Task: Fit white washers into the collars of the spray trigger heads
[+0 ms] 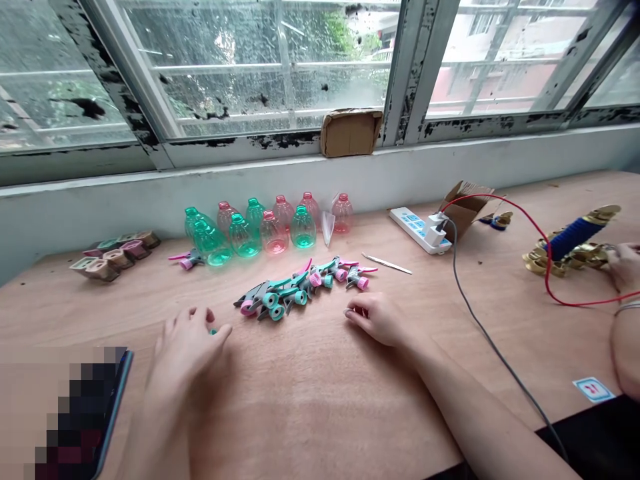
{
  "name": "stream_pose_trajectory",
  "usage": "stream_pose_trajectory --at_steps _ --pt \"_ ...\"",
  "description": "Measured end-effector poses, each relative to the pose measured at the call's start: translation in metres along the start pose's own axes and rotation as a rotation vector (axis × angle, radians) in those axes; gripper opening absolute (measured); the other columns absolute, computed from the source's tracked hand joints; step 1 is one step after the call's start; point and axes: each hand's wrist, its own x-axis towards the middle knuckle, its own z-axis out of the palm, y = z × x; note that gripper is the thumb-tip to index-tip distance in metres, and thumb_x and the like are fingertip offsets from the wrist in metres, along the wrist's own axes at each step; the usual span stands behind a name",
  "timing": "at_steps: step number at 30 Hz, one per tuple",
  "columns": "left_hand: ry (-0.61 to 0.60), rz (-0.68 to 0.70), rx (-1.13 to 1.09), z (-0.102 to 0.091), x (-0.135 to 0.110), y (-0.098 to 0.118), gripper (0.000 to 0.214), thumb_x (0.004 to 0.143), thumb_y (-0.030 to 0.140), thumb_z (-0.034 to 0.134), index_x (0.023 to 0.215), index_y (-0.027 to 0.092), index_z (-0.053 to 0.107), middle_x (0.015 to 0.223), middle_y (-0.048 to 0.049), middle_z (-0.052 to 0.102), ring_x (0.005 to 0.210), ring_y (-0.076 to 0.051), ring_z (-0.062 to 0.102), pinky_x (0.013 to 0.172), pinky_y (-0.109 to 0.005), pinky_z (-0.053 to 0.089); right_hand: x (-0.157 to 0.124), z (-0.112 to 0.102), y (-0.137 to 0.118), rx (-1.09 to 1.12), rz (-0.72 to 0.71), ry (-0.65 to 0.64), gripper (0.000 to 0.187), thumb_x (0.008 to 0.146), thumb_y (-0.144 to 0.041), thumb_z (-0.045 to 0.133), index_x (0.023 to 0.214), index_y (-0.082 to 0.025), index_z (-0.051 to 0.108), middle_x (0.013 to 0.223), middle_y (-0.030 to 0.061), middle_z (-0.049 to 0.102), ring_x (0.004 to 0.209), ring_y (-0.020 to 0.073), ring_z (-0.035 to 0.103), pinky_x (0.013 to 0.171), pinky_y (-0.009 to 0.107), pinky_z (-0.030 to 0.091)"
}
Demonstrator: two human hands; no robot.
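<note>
The left forearm (170, 407) and right forearm (480, 417) are bare and reach forward from the bottom of the view, angling toward each other. The left hand (190, 348) is knuckles up, with its fingers curled inward. The right hand (376, 320) lies relaxed and nearly flat, its slightly bent fingers pointing left.

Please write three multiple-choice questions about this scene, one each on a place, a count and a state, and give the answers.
1. What lies between the left hand and the right hand?
A. A power strip
B. Trigger spray heads
C. Tweezers

2. How many pink-tinted plastic bottles stand on the wooden table?
A. Three
B. Five
C. Eight

3. What is the right hand doing?
A. Gripping a bottle
B. Holding tweezers
C. Resting empty on the table

Answers:
1. B, the heads lie in a pile between the hands.
2. B, five show among the green bottles.
3. C, its fingers hold nothing.
</note>
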Motion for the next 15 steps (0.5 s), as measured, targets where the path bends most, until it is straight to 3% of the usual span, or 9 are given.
stream_pose_trajectory --at_steps 5,9,10,12,14,15 --pt "-0.082 0.064 0.140 -0.004 0.001 -0.017 0.017 0.068 0.033 0.059 0.079 0.021 0.056 0.109 -0.0140 0.062 0.102 -0.038 0.056 0.082 -0.046 0.046 0.000 -0.001 -0.003 0.027 -0.033 0.015 0.012 0.086 -0.024 0.060 0.079 -0.019 0.067 0.071 0.0006 0.066 0.063 0.0117 0.054 0.060 0.023 0.034" --pt "-0.249 0.103 0.083 -0.011 0.000 -0.019 0.013 0.071 0.035 0.061 0.069 0.022 0.060 0.082 -0.0083 0.067 0.083 -0.032 0.062 0.071 -0.042 0.049 0.000 -0.001 -0.005 0.031 -0.056 0.043 0.012 0.087 -0.024 0.060 0.081 -0.019 0.068 0.071 0.0007 0.066 0.063 0.0119 0.055 0.062 0.023 0.035" --pt "-0.220 0.111 0.055 -0.014 -0.002 -0.017 0.016 0.071 0.038 0.062 0.071 0.022 0.063 0.083 -0.0078 0.067 0.083 -0.032 0.063 0.071 -0.042 0.049 0.000 0.000 -0.006 0.038 -0.066 0.051 0.012 0.088 -0.025 0.059 0.083 -0.020 0.069 0.072 0.0011 0.067 0.064 0.0121 0.055 0.062 0.023 0.035" --pt "-0.048 0.171 -0.027 -0.019 -0.007 -0.005 0.022 0.071 0.044 0.066 0.081 0.024 0.067 0.098 -0.0077 0.068 0.093 -0.033 0.062 0.078 -0.043 0.050 0.001 0.003 -0.008 0.068 -0.093 0.060 0.015 0.091 -0.025 0.057 0.088 -0.020 0.071 0.076 0.0021 0.069 0.067 0.0128 0.057 0.064 0.023 0.037" --pt "0.122 0.290 -0.150 -0.020 -0.016 0.017 0.027 0.072 0.045 0.067 0.092 0.025 0.068 0.120 -0.0066 0.061 0.109 -0.033 0.058 0.088 -0.043 0.049 0.002 0.006 -0.011 0.118 -0.122 0.071 0.017 0.092 -0.025 0.055 0.091 -0.020 0.072 0.080 0.0034 0.070 0.070 0.0135 0.059 0.065 0.024 0.038" --pt "0.145 0.366 -0.212 -0.018 -0.021 0.031 0.029 0.074 0.044 0.067 0.096 0.026 0.068 0.127 -0.0061 0.057 0.114 -0.032 0.056 0.092 -0.043 0.048 0.002 0.007 -0.012 0.152 -0.130 0.086 0.019 0.092 -0.026 0.055 0.091 -0.020 0.072 0.080 0.0040 0.070 0.070 0.0137 0.058 0.065 0.024 0.039"
